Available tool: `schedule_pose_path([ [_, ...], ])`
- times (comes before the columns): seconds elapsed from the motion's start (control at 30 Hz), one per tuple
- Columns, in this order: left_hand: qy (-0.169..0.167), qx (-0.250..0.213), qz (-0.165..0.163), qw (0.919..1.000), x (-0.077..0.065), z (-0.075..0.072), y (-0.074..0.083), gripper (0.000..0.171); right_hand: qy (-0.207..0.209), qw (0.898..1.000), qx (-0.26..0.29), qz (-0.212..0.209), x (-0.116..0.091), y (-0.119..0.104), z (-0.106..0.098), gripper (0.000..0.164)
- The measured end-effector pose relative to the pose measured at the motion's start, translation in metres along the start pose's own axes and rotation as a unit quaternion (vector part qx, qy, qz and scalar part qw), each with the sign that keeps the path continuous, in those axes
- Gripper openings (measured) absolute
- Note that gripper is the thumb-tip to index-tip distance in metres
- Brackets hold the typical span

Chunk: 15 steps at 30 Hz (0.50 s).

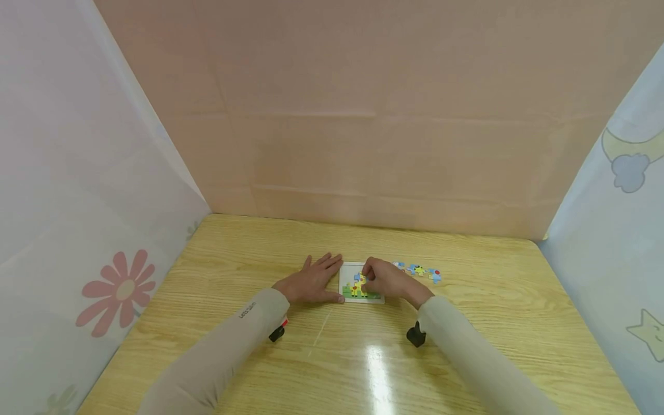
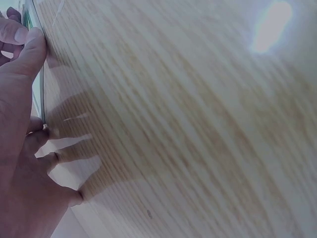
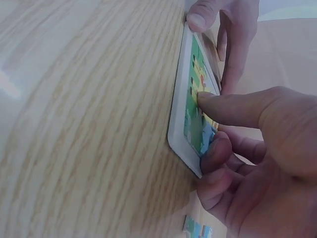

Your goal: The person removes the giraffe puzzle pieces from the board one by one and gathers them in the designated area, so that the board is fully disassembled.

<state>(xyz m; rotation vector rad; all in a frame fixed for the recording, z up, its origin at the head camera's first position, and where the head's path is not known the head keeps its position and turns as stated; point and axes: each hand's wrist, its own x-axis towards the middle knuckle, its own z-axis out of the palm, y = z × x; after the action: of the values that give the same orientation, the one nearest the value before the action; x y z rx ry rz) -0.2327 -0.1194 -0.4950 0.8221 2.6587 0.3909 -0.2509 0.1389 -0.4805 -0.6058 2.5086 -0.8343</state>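
Note:
A small white-framed jigsaw tray point(image 1: 362, 302) lies on the table with green, yellow and blue pieces in its lower part. My left hand point(image 1: 312, 282) lies spread along the tray's left side, its thumb point(image 3: 198, 21) at the near left corner. Over the tray's right side, my right hand point(image 1: 386, 278) has its fingers curled and its thumb point(image 3: 210, 103) out, pinching a jigsaw piece point(image 3: 208, 139) down at the tray. That piece shows some blue, but the fingers cover most of it. The tray's right part is hidden under this hand.
Several loose jigsaw pieces point(image 1: 419, 270) lie on the table right of the tray, partly behind the right hand. The wooden table point(image 1: 259, 248) meets a tan back wall point(image 1: 384, 173) and patterned cloth walls at both sides. Light glares off the table's near part.

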Motion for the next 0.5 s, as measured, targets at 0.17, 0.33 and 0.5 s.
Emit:
schedule_pose_path([
  [0.17,0.0,-0.003,0.002,1.0,0.0001,0.0007,-0.0011,0.102,0.012,1.0,0.017,-0.005,-0.0016,0.0012,0.0018,0.03],
  [0.33,0.002,-0.005,0.002,1.0,0.0001,0.001,-0.0012,0.102,0.019,1.0,0.018,-0.011,-0.0026,0.0009,0.0025,0.029],
  [0.5,0.002,-0.007,0.0,1.0,0.0011,0.0014,-0.002,0.103,0.024,0.999,0.01,-0.018,-0.0028,0.0005,0.0031,0.029],
])
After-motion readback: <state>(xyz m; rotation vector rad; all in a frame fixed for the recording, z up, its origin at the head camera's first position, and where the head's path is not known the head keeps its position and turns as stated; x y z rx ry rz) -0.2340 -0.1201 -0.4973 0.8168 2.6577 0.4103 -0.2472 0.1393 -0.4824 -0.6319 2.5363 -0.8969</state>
